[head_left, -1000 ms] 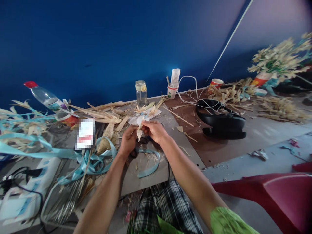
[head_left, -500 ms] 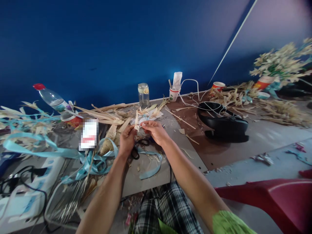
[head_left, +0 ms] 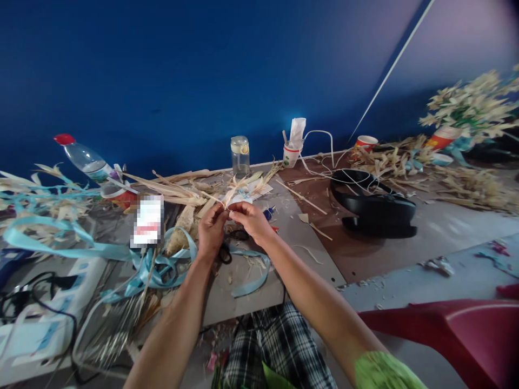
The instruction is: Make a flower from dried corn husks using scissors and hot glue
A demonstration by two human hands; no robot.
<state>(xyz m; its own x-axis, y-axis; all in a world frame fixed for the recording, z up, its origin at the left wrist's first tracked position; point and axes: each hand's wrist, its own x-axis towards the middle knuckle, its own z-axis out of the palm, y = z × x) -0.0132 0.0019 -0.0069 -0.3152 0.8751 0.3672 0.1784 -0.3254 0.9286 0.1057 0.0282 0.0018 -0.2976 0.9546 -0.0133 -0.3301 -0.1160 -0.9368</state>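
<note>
My left hand (head_left: 211, 229) and my right hand (head_left: 251, 219) meet above the table, both pinched on a small flower made of dried husk (head_left: 237, 194), its pale petals fanning out above my fingertips. A bit of light blue shows at the flower's middle. Black scissors (head_left: 229, 246) lie on the table just under my hands, beside a loop of light blue ribbon (head_left: 251, 278).
Dried husk strips (head_left: 170, 189) and blue ribbon (head_left: 60, 246) crowd the left side, with a plastic bottle (head_left: 83, 158) and power strip (head_left: 36, 329). A glass jar (head_left: 240, 155) and paper cup (head_left: 291, 154) stand at the back wall. A black band (head_left: 373, 202) lies right; husk flowers (head_left: 470, 102) far right.
The husk piece has turned from hanging below my fingers to standing up above them. My hands have drawn closer together and lifted slightly toward the back of the table.
</note>
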